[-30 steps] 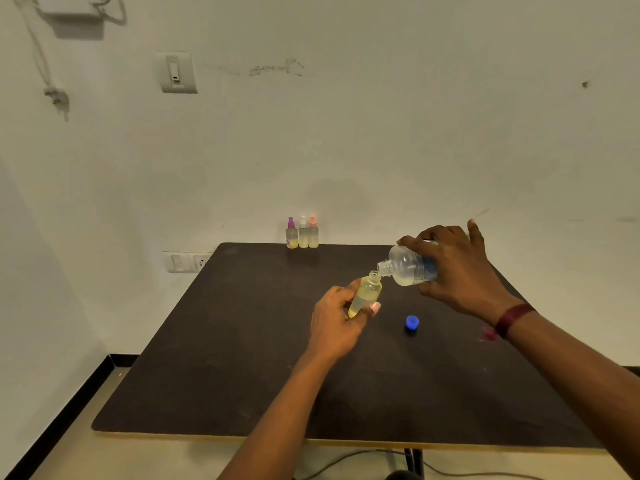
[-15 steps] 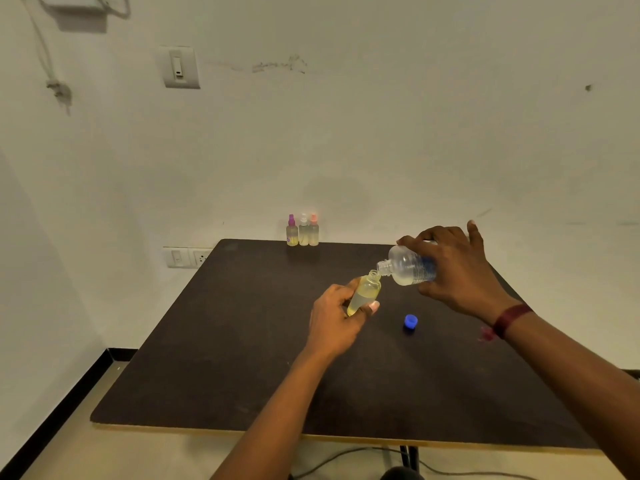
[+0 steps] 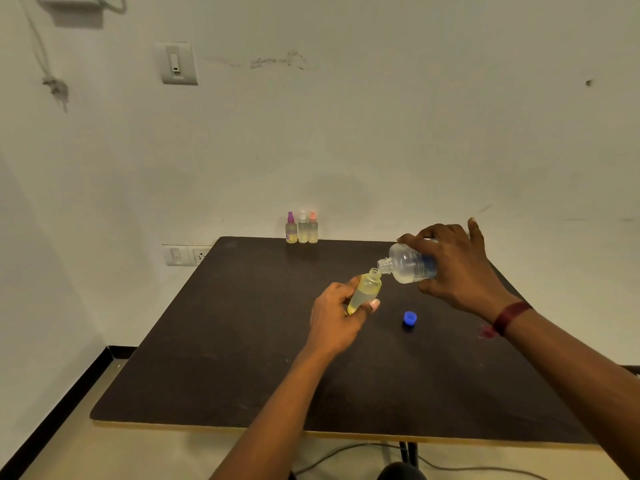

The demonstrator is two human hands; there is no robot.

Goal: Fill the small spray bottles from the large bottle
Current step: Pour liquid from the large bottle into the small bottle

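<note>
The left hand (image 3: 334, 315) grips 1 uncapped small spray bottle (image 3: 364, 290) of yellowish liquid, tilted above the desk (image 3: 214, 341), while the right hand (image 3: 457, 268) curls over the clear large bottle (image 3: 408, 264), tipped so its mouth meets the small neck. 3 capped spray bottles (image 3: 302, 228) with yellowish liquid stand at the far edge, and 1 blue cap (image 3: 409, 319) lies near the hands.

No text, brand or number can be read; the large bottle (image 3: 405, 263) bears a bluish label (image 3: 425, 266) whose print is too blurred to make out; any markings on the capped spray bottles (image 3: 302, 230) at the tabletop's (image 3: 242, 341) far edge are too small to tell.
</note>
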